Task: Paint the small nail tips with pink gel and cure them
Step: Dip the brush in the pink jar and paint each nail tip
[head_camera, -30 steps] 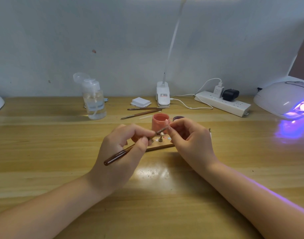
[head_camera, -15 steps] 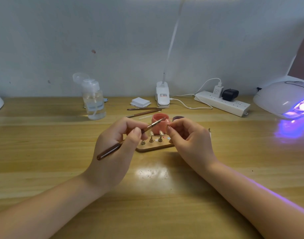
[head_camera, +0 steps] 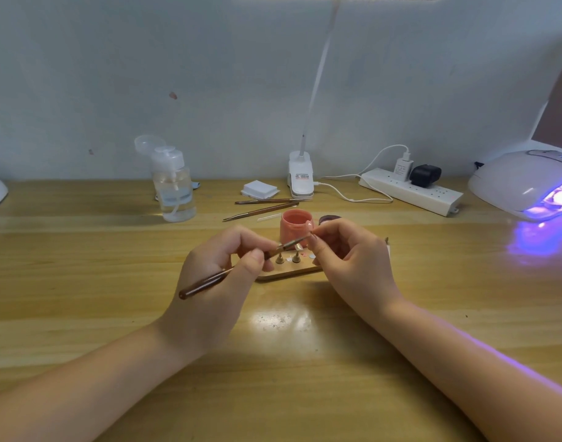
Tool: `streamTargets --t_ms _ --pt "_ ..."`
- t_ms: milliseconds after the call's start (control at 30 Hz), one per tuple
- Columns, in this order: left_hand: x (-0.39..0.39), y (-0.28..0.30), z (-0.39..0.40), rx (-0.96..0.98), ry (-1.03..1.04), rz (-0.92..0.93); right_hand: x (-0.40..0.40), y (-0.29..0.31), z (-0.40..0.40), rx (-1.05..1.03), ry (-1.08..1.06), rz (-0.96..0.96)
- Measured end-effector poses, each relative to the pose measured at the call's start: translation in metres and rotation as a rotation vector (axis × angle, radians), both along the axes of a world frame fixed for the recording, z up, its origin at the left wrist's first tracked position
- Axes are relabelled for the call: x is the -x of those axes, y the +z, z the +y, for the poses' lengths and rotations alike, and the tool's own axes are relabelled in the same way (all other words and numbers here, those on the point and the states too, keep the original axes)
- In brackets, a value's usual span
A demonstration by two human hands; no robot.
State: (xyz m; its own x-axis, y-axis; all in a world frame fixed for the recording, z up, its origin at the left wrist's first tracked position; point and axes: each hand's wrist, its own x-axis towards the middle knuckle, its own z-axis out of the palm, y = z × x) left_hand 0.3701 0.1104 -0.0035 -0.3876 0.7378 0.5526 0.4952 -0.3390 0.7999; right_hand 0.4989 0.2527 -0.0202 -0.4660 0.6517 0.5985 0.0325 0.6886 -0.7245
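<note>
**Brush tip back at the held nail tip**

Since half a second ago the left hand (head_camera: 222,275) has tipped the brush (head_camera: 241,266) lower, so its bristles now meet the nail tip (head_camera: 308,223) instead of pointing at the jar (head_camera: 294,227). The right hand (head_camera: 353,260) has hardly shifted.

Left fingers are curled round the brush, thumb and forefinger pinching it near the ferrule, the dark handle running down toward the lower left. Right thumb and forefinger pinch the small stand under the pink nail tip, at centre frame just in front of the jar's right edge; the other fingers are loosely bent.

Below the hands lies the wooden holder (head_camera: 283,275) with two stands (head_camera: 287,259) upright on it and a few pale dots of gel beside them. The open pink jar stands just behind the holder, a dark lid partly hidden to its right.

At the far right edge the curing lamp (head_camera: 525,183) glows violet onto the table (head_camera: 82,282). Two spare brushes (head_camera: 263,207) lie behind the jar; a pump bottle (head_camera: 174,189) stands at centre left, and a power strip (head_camera: 410,191) sits right of centre.
</note>
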Motion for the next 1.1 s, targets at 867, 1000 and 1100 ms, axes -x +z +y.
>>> streamTargets --t_ms 867,1000,1100 --pt "-0.0015 0.0023 -0.0006 -0.009 0.076 0.063 0.0003 0.0005 0.0002 -0.064 -0.025 -0.012" --pt "-0.0011 0.0016 -0.0024 0.030 0.060 0.118 -0.0002 0.0008 -0.0005 -0.076 -0.033 -0.011" --pt "0.0000 0.0018 -0.0039 -0.014 0.071 0.102 -0.0001 0.0009 -0.0006 -0.087 -0.036 -0.018"
